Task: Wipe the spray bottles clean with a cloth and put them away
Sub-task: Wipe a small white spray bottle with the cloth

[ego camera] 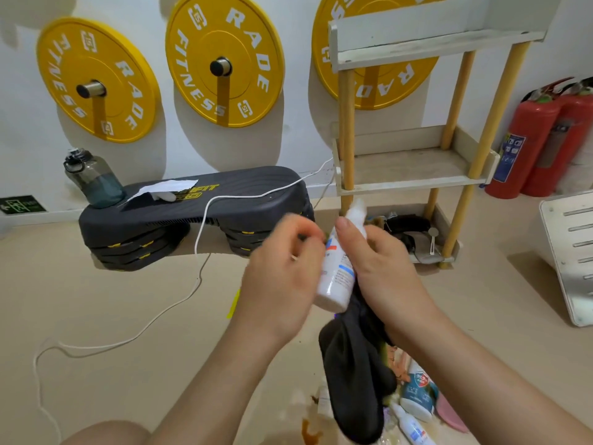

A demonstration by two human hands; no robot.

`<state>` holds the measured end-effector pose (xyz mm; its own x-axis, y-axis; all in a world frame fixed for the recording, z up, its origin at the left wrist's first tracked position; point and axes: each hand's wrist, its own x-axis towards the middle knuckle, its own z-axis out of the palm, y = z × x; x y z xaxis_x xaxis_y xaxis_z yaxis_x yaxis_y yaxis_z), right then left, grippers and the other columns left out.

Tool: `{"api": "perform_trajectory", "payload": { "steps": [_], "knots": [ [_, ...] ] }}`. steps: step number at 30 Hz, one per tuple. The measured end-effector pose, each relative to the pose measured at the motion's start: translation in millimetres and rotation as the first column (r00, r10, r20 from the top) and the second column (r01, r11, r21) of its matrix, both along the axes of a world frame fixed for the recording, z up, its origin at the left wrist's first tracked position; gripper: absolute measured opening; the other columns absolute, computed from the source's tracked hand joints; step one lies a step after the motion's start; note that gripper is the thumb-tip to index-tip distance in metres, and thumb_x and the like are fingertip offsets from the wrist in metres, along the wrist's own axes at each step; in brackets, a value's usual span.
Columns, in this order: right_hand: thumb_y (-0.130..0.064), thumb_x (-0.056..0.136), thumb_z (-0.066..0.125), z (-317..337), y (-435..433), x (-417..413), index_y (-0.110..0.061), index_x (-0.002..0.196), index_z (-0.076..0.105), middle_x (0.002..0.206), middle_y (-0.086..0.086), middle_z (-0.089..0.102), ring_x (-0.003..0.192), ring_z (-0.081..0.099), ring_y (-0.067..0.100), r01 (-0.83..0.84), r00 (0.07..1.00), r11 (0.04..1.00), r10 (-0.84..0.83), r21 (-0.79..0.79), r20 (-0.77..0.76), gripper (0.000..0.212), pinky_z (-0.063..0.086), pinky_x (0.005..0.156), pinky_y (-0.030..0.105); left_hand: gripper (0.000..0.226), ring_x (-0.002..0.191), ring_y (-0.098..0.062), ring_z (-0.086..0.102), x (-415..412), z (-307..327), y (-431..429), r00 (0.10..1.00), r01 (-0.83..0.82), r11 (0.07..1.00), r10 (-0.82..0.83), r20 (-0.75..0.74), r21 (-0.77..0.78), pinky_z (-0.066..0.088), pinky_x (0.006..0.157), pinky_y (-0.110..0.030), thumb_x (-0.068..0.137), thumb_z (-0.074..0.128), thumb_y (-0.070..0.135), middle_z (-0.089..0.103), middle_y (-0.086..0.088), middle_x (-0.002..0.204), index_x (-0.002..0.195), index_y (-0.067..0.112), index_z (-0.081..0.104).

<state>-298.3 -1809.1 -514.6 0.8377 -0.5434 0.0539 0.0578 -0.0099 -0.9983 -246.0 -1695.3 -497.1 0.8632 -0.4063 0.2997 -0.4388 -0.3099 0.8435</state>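
On the floor nearest, other bottles (417, 399) lie, seemingly awaiting wiping; above, dark cloth (356, 380) hangs from right hand (382, 268), fingers wrapped round white spray bottle (337, 271), raised for cleaning; left hand (285, 268) alongside, blurred, grip unclear; beyond, wooden shelf (410, 175), probable storage.

A single head-worn camera looks forward and down, close over the floor (112, 300), facing the wall (288, 133).

You are looking at three yellow weight plates (195, 59) along the top, two red fire extinguishers (529, 146) at right, one spray bottle (337, 277) centre, two bottles (417, 396) lower right.
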Motion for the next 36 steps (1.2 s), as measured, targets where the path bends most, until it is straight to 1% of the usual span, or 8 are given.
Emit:
{"api": "perform_trajectory", "payload": {
  "steps": [4, 9, 11, 14, 19, 23, 31, 36],
  "knots": [
    [-0.051, 0.095, 0.053, 0, -2, 0, -0.018, 0.091, 0.071, 0.082, 0.0, 0.073, 0.077, 0.068, 0.01, 0.049, 0.998, 0.993, -0.045, -0.109, 0.039, 0.038, 0.054, 0.072, 0.033, 0.04, 0.077, -0.021, 0.065, -8, -18, -5, 0.993, 0.119, 0.969, -0.117, -0.022, 0.216, 0.056, 0.069, -0.049, 0.083, 0.032, 0.074, 0.065, 0.009, 0.084, 0.103, 0.043, 0.048],
    [-0.01, 0.099, 0.053, 5, 7, -2, -0.03, 0.138, 0.056, 0.1, -0.016, 0.072, 0.093, 0.068, 0.003, 0.009, 0.962, 0.998, 0.009, -0.064, 0.274, 0.044, 0.056, 0.084, 0.023, 0.04, 0.05, -0.017, 0.056, 12, -16, -11, 0.946, -0.148, 0.97, 0.082, -0.314, -0.193, 0.046, 0.045, -0.029, 0.103, 0.038, 0.047, 0.063, -0.003, 0.066, 0.089, 0.017, 0.061],
    [-0.016, 0.099, 0.053, 1, 25, -5, -0.041, 0.145, 0.044, 0.12, -0.035, 0.061, 0.118, 0.055, -0.007, 0.002, 0.932, 0.952, 0.109, -0.306, 0.345, 0.053, 0.042, 0.097, 0.011, 0.032, 0.057, -0.005, 0.061, 8, -18, -6, 0.927, -0.103, 0.967, 0.009, -0.374, -0.232, 0.05, 0.053, -0.021, 0.107, 0.037, 0.031, 0.067, 0.009, 0.069, 0.091, 0.018, 0.061],
    [-0.035, 0.099, 0.043, -20, 37, 2, -0.044, 0.144, 0.037, 0.156, -0.023, 0.033, 0.151, 0.019, 0.007, 0.144, 0.924, 0.748, 0.134, -0.648, 0.359, 0.046, 0.02, 0.117, 0.03, 0.016, 0.069, 0.015, 0.062, -6, -24, -5, 0.928, 0.038, 0.979, -0.108, -0.356, -0.198, 0.049, 0.064, -0.01, 0.093, 0.045, 0.043, 0.069, 0.024, 0.074, 0.094, 0.031, 0.055],
    [-0.03, 0.101, 0.05, -13, -2, 17, -0.039, 0.126, 0.059, 0.156, -0.003, 0.038, 0.145, 0.027, -0.003, 0.185, 0.927, 0.947, -0.081, -0.261, 0.365, 0.028, 0.026, 0.119, 0.023, 0.048, 0.085, -0.02, 0.065, -19, -39, -17, 0.991, 0.04, 0.994, -0.052, -0.123, -0.101, 0.052, 0.082, -0.049, 0.087, 0.029, 0.066, 0.068, 0.006, 0.081, 0.084, 0.03, 0.06],
    [-0.02, 0.105, 0.047, -10, -27, 19, -0.015, 0.118, 0.07, 0.116, 0.005, 0.073, 0.107, 0.064, 0.01, 0.104, 0.938, 0.99, -0.13, 0.099, 0.323, 0.028, 0.05, 0.099, 0.031, 0.062, 0.075, -0.025, 0.063, -40, -43, -21, 0.99, 0.07, 0.995, -0.061, -0.131, 0.07, 0.052, 0.08, -0.035, 0.085, 0.016, 0.077, 0.063, -0.001, 0.071, 0.086, 0.027, 0.053],
    [-0.029, 0.098, 0.047, -17, 8, 16, -0.027, 0.113, 0.071, 0.118, -0.005, 0.069, 0.125, 0.058, 0.016, 0.113, 0.928, 0.982, -0.05, -0.15, 0.368, 0.028, 0.046, 0.105, 0.04, 0.054, 0.094, -0.023, 0.064, -15, -39, -17, 1.0, -0.001, 1.0, 0.001, -0.024, 0.0, 0.05, 0.084, -0.047, 0.085, 0.021, 0.07, 0.069, 0.007, 0.09, 0.098, 0.03, 0.055],
    [-0.035, 0.105, 0.045, 13, -28, 16, -0.025, 0.118, 0.065, 0.105, 0.003, 0.069, 0.077, 0.074, 0.025, 0.104, 0.962, 0.889, -0.204, 0.446, 0.183, 0.026, 0.058, 0.081, 0.049, 0.051, 0.079, -0.017, 0.064, -39, -39, -20, 0.989, 0.145, 0.977, -0.144, -0.019, 0.153, 0.051, 0.074, -0.044, 0.083, 0.016, 0.073, 0.067, 0.008, 0.085, 0.108, 0.04, 0.046]
  ]
}}
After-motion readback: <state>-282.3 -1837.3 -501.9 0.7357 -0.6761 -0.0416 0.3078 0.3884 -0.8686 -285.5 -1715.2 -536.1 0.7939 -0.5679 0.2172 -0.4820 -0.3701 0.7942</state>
